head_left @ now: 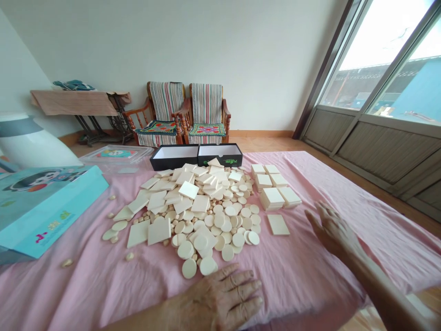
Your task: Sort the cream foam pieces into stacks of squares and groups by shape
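A large heap of cream square tiles (186, 191) and round discs (217, 234), mixed with small beads, covers the middle of a pink bedsheet (303, 170). My left hand (223, 294) rests flat at the near edge of the heap, fingers apart and holding nothing, just short of the closest discs. My right hand (332, 230) is spread above the sheet on the right, empty. The nearest thing to it is a lone square tile (278, 225). Behind that tile stand several short stacks of square tiles (272, 193).
Two halves of an open black box (174, 157) stand at the far edge of the sheet. A printed teal paper bag (44, 207) lies on the left, with a clear plastic case (117, 156) behind it. A few stray beads lie near the bag.
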Motion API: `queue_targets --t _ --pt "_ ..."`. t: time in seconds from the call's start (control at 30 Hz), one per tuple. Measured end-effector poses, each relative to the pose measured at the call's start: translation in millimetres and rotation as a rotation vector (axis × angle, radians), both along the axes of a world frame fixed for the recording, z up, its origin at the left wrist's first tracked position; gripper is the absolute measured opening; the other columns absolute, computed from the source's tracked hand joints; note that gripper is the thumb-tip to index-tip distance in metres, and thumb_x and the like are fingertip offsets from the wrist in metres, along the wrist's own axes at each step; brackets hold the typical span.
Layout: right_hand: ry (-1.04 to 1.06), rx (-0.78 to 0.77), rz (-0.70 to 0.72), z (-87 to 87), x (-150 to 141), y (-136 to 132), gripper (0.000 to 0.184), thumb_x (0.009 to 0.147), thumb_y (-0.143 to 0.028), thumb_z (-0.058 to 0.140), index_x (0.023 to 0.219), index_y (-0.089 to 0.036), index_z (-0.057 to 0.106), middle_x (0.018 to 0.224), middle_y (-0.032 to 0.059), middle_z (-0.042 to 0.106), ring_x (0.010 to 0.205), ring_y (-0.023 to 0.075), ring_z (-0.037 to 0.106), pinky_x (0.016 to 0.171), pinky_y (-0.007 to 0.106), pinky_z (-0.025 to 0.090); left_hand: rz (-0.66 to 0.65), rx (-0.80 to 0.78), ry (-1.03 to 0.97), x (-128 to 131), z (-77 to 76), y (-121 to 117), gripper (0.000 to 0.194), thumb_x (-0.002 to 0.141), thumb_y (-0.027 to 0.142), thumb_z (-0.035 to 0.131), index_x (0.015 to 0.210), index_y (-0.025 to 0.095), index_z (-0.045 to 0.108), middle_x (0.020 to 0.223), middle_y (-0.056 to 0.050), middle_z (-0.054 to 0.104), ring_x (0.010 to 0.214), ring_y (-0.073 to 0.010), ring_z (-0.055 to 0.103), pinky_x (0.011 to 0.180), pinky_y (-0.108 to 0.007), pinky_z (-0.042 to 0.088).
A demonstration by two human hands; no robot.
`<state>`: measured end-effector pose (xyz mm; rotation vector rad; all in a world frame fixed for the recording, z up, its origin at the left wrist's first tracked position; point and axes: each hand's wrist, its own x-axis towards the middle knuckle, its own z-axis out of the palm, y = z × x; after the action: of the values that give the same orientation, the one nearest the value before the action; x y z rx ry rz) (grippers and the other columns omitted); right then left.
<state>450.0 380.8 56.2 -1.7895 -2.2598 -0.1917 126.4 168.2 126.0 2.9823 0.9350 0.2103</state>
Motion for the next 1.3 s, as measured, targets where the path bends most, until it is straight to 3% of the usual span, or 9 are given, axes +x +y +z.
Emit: queue_targets --t 0.13,0.23,0.4,0.57,0.67,0.77,0.97,1.1,1.3 --pt "0.022 -0.052 -0.272 5.8 3 33 0.092 0.088 -0.064 0.017 0.132 0.013 0.041 0.132 0.0367 0.046 0.125 0.0436 0.045 0.099 0.053 0.039 -0.001 0.038 -0.028 -1 -1.2 0 0.044 0.095 0.025 0.045 0.138 0.015 0.044 0.139 -0.009 0.053 0.128 -0.0215 0.049 0.111 -0.034 0.034" --pt "0.046 -0.129 -0.408 -7.0 26 52 0.097 0.084 -0.071 0.015 0.128 0.009 0.050 0.127 0.0351 0.051 0.122 0.0451 0.047 0.096 0.055 0.039 -0.010 0.066 -0.021 -1 -1.7 1 0.043 0.095 0.026 0.045 0.137 0.015 0.045 0.138 -0.008 0.053 0.127 -0.0206 0.050 0.109 -0.031 0.036" --pt "0.071 -0.140 -0.433 -26.9 79 73 0.097 0.086 -0.067 0.012 0.134 0.010 0.043 0.140 0.0349 0.038 0.134 0.0434 0.032 0.106 0.055 0.028 -0.013 0.076 -0.005 -2 -4.8 1 0.042 0.096 0.027 0.044 0.136 0.014 0.046 0.139 -0.008 0.052 0.126 -0.0209 0.051 0.110 -0.033 0.036" --pt "0.066 -0.150 -0.375 -11.6 84 79 0.094 0.089 -0.064 0.016 0.132 0.014 0.043 0.135 0.0411 0.041 0.131 0.0445 0.037 0.102 0.055 0.030 -0.011 0.080 -0.018 -1 -15.4 1 0.040 0.095 0.027 0.045 0.134 0.014 0.048 0.138 -0.009 0.053 0.128 -0.0210 0.049 0.112 -0.035 0.035" --pt "0.075 -0.008 -0.271 15.5 41 71 0.079 0.092 -0.058 0.021 0.131 0.006 0.047 0.131 0.0347 0.049 0.122 0.0415 0.048 0.096 0.052 0.038 -0.018 0.106 -0.057 -1 -20.8 1 0.035 0.096 0.027 0.045 0.128 0.016 0.053 0.134 -0.008 0.057 0.127 -0.0212 0.050 0.114 -0.037 0.031" --pt "0.186 0.156 0.067 45.0 -30 53 0.056 0.089 -0.049 0.040 0.127 -0.009 0.054 0.130 0.0218 0.055 0.117 0.0357 0.053 0.094 0.049 0.043 -0.005 0.085 -0.103 -5 -16.2 1 0.034 0.095 0.027 0.047 0.126 0.015 0.054 0.134 -0.008 0.057 0.129 -0.0206 0.048 0.116 -0.037 0.027" --pt "0.324 -0.034 0.735 77.3 -179 13 0.034 0.084 -0.030 0.056 0.115 -0.016 0.060 0.115 0.0132 0.063 0.102 0.0246 0.061 0.088 0.039 0.048 0.112 0.044 -0.104 -25 8.7 12 0.045 0.093 0.046 0.045 0.123 0.014 0.057 0.136 -0.011 0.055 0.131 -0.0275 0.044 0.116 -0.047 0.026" --pt "0.231 -0.087 0.790 80.9 -246 11 0.043 0.082 -0.030 0.060 0.121 -0.012 0.056 0.119 0.0163 0.062 0.112 0.0277 0.055 0.094 0.043 0.043 0.122 0.054 -0.051 -39 5.4 23 0.041 0.095 0.041 0.044 0.125 0.015 0.056 0.137 -0.011 0.053 0.133 -0.0282 0.041 0.115 -0.049 0.025" --pt "0.166 -0.101 0.642 80.6 -308 23 0.050 0.082 -0.050 0.059 0.115 -0.013 0.058 0.115 0.0169 0.062 0.110 0.0316 0.052 0.094 0.049 0.039 0.275 0.247 -0.100 -48 -18.0 33 0.024 0.094 0.017 0.046 0.113 0.015 0.060 0.131 -0.010 0.058 0.131 -0.0245 0.043 0.116 -0.049 0.023"
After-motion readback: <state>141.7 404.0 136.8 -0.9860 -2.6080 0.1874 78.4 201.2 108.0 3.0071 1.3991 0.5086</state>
